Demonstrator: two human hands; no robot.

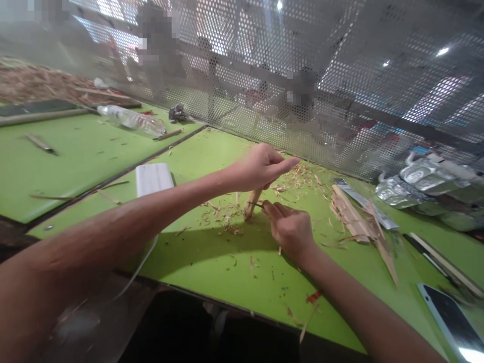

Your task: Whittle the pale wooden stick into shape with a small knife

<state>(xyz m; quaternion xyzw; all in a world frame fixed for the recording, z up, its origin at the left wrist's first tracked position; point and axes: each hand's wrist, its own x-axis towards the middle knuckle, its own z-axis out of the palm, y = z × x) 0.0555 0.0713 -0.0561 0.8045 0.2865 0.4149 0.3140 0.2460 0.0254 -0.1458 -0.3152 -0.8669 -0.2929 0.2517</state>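
Observation:
In the middle of the head view, my left hand (260,164) is closed around the upper part of a piece of wood (252,202), which stands slightly tilted with its lower end at the green table (227,262). My right hand (291,228) grips a knife (255,204), its thin dark blade against the wood near the bottom. The knife's handle is hidden inside my fingers. Curled wood shavings (227,219) lie around the foot of the wood, and more shavings (298,179) are scattered behind my left hand.
Flat wood pieces (351,214) and a metal ruler (378,212) lie to the right, with a phone (449,317) nearer. A white box with a cable (153,179) sits left. Plastic bottles (427,181) stand by the perforated metal screen (242,91); people are behind it.

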